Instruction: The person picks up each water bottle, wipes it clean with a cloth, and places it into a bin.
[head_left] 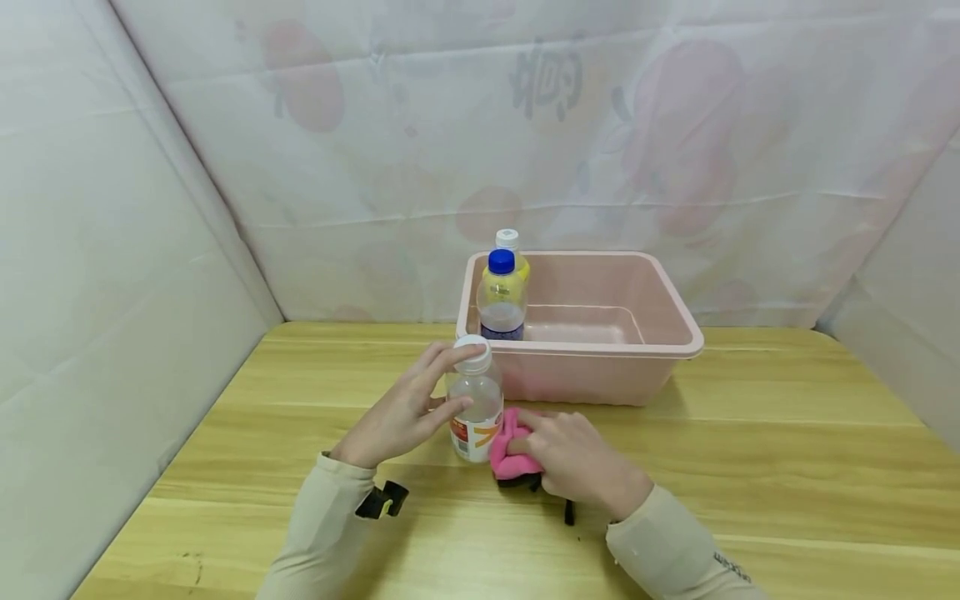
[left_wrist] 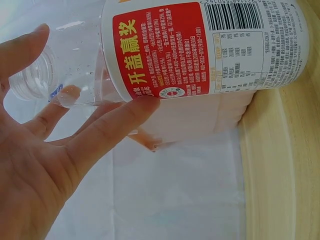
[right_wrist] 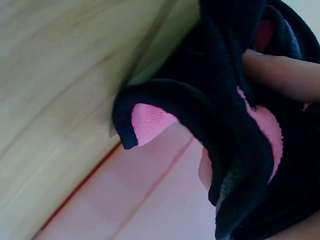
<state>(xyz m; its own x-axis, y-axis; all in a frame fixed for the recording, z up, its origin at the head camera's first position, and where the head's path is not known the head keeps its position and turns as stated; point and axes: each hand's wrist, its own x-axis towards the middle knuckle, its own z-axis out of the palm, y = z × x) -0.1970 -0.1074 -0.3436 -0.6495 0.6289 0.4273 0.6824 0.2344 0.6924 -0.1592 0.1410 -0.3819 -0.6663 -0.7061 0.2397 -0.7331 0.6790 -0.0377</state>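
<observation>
A clear plastic bottle (head_left: 476, 400) with a white cap and a red, white and orange label stands on the table. My left hand (head_left: 408, 408) holds it from the left: one finger lies over the cap, the thumb is at its side, and other fingers reach behind. The label's red panel and barcode face the left wrist view, close to the hand (left_wrist: 55, 155). In my right hand (head_left: 573, 458) a bunched cloth (head_left: 516, 454), pink on one side and black on the other, is gripped against the bottle's lower right side. Mostly the cloth's dark side (right_wrist: 235, 115) shows in the right wrist view.
Just behind the bottle stands a pink plastic basin (head_left: 585, 371). At its left end are a blue-capped bottle (head_left: 501, 304) and a white-capped bottle (head_left: 507, 240). A black strap (head_left: 382, 500) is by my left wrist. Pale fabric walls (head_left: 420, 167) border the wooden table (head_left: 787, 467).
</observation>
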